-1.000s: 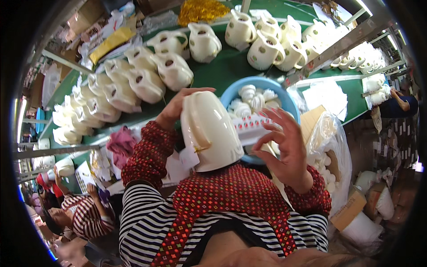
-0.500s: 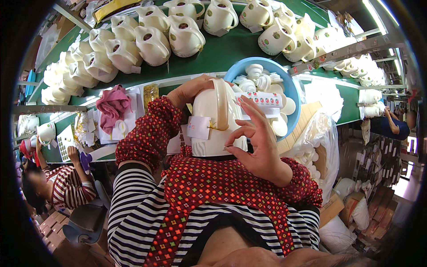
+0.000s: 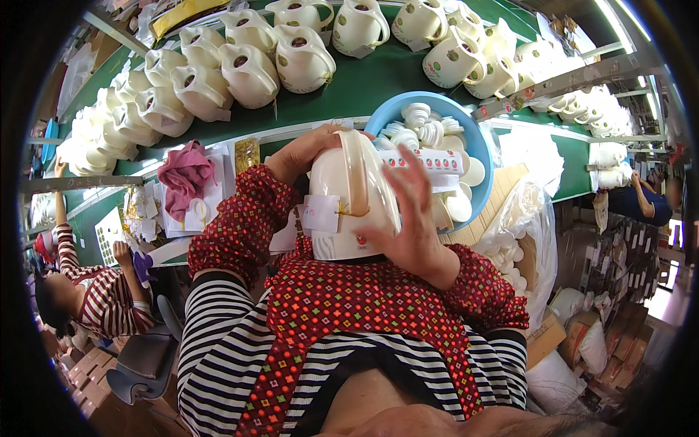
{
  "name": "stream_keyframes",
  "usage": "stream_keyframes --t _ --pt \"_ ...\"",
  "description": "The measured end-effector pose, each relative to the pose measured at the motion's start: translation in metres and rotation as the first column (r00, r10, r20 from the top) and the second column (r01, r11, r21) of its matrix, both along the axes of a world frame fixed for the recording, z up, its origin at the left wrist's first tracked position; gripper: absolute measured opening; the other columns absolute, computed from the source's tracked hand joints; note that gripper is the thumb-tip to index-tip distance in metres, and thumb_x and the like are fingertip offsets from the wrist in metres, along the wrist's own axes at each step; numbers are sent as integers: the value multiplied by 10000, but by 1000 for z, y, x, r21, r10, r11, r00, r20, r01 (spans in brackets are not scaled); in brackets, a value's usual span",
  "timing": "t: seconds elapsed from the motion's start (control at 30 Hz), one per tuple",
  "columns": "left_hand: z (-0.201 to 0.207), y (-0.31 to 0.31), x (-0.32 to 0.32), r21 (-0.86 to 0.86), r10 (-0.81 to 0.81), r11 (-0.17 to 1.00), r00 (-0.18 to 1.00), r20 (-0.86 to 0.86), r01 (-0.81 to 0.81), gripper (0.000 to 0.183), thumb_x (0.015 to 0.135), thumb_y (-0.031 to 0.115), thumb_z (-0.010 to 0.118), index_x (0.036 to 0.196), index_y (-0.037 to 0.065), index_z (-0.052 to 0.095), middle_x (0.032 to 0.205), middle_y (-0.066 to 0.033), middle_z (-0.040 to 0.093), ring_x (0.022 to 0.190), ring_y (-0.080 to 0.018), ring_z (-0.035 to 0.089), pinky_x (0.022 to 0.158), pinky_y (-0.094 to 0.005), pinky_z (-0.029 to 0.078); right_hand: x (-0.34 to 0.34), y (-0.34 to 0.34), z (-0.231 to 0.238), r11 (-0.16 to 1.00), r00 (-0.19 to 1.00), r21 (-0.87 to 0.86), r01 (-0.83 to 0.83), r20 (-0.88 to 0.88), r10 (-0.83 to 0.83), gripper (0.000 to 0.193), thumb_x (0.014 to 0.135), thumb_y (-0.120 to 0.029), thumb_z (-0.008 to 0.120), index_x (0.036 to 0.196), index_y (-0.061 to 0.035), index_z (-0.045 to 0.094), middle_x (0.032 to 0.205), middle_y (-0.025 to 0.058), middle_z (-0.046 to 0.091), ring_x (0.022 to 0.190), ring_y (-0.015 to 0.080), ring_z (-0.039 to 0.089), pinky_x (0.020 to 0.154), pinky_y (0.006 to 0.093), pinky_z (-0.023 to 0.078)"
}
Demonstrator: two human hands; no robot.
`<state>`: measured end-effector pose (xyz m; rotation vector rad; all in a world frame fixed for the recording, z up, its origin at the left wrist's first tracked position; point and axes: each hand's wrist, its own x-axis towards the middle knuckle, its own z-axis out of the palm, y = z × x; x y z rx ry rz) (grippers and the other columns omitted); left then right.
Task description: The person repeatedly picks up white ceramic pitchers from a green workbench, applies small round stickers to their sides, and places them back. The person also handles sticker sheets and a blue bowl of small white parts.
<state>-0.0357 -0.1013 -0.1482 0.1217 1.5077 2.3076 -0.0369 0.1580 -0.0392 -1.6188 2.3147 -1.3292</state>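
I hold a glossy, cream-coloured, round-bodied jug (image 3: 375, 197) just in front of my chest, my left hand (image 3: 309, 151) gripping its far end. It sits with its broad base nearest me and its curved cream handle (image 3: 355, 178) facing up. A small white rectangular card tag (image 3: 321, 213) hangs flat against the side left of the handle, tied to the handle's lower end by a thin gold-coloured string (image 3: 355, 213). Low on the wall, beside my right thumb, shows a small red-and-dark sticker (image 3: 361, 240).
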Motion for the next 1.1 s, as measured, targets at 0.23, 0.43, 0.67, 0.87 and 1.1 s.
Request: stream_keyframes --t 0.23,0.43,0.67,0.87,1.1 --pt "46 -12 -26 -54 56 997 990 -129 -63 630 937 372 693 1399 -47 609 1272 -102 693 1147 -152 641 1020 -316 501 -20 17 3 973 969 232 24 234 -79 1359 580 -454 1002 1641 -118 222 1664 306 80 1522 538 173 1213 637 250" --pt "98 -30 -117 -566 151 525 723 -674 -636 719 661 80 850 1358 56 674 1259 -124 665 1208 -277 617 1075 -394 480 -61 68 4 957 934 1 289 219 -282 1205 670 -342 981 1607 -60 277 1621 279 286 1502 470 302 1215 554 294" --pt "44 19 -286 -428 -134 66 417 -899 -901 764 589 323 927 1306 166 713 1292 -153 568 1242 -365 509 1072 -502 410 -83 98 -16 898 837 19 440 353 -418 1046 715 -152 943 1557 -11 338 1515 230 464 1391 394 478 1152 484 398" --pt "-63 59 -363 -685 -151 -70 687 -711 -725 814 615 440 903 1366 229 670 1388 -145 525 1376 -360 415 1106 -560 386 -105 118 -34 858 751 54 511 458 -476 1028 726 -129 934 1555 -13 337 1471 221 516 1328 351 553 1123 453 429" --pt "-64 -3 -370 -727 -133 41 718 -684 -685 1166 655 450 870 1640 219 290 1690 -210 211 1583 -453 88 1212 -713 147 -128 132 -50 797 651 25 603 562 -510 875 803 8 833 1539 -28 362 1191 159 707 1190 279 635 1084 415 454"
